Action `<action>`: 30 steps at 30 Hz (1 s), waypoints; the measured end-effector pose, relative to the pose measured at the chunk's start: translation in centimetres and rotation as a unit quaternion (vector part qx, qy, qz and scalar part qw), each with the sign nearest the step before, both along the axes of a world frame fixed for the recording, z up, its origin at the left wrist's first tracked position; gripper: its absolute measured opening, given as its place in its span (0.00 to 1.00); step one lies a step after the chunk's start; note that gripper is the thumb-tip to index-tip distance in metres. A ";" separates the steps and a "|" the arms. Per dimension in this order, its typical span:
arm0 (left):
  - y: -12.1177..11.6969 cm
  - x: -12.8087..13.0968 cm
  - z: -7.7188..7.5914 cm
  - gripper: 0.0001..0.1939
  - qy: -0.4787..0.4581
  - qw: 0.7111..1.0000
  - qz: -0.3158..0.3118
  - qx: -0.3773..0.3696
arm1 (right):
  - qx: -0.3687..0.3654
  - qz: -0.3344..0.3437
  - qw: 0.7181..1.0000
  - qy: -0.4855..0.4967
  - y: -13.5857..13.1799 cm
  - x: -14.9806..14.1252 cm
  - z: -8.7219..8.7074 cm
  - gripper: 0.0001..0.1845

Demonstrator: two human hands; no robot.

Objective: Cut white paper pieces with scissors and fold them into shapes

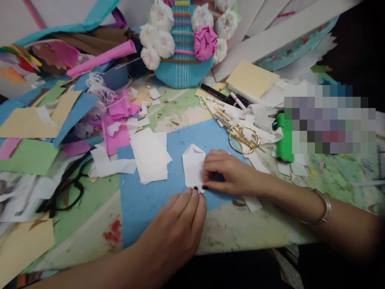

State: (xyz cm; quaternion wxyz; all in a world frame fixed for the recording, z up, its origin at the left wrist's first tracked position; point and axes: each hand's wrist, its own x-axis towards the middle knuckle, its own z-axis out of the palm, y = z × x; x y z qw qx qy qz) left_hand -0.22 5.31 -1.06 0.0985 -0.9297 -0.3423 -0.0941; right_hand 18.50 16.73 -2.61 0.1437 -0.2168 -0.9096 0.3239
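A small white piece of paper (193,166) with folded top corners lies on a blue sheet (141,212). My left hand (182,220) pinches its lower edge, fingertips pressed together. At its lower right side, my right hand (224,172) has curled fingers closed on the same paper, the thumb near the left fingertips. Part of the paper's right edge is hidden behind the right fingers. To the left rests a stack of white paper pieces (152,158), and gold-handled scissors (245,138) lie beyond my right hand.
At the back stands a blue guitar-shaped craft (184,74) with paper flowers. Scraps of pink paper (112,134) and black-framed glasses (70,190) are on the left. Black markers (216,94), a yellow paper pad (252,78) and a green object (284,136) lie on the right.
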 end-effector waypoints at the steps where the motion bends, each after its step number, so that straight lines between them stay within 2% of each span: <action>1: -0.6 0.1 -0.3 0.18 -0.002 1.000 0.020 0.000 | -0.001 0.000 1.000 -0.001 0.0 0.0 0.0 0.06; 3: -1.6 0.4 -0.9 0.20 -0.008 0.998 0.064 -0.016 | -0.001 0.000 1.000 -0.001 0.0 0.0 0.0 0.06; 7: -2.9 1.2 -2.0 0.29 -0.040 0.986 0.160 -0.039 | -0.002 -0.003 1.000 -0.001 0.0 0.0 0.1 0.05; 10: -3.3 2.1 -2.5 0.34 -0.068 0.977 0.195 -0.046 | 0.001 -0.004 1.000 0.003 0.0 0.0 0.1 0.05; 16: -3.3 3.2 -2.9 0.40 -0.124 0.964 0.230 -0.053 | 0.011 -0.003 1.000 0.008 -0.1 0.0 0.1 0.05; 30: -3.7 3.5 -3.2 0.40 -0.103 0.968 0.226 -0.041 | -0.003 -0.018 0.999 0.041 0.2 0.4 -0.2 0.04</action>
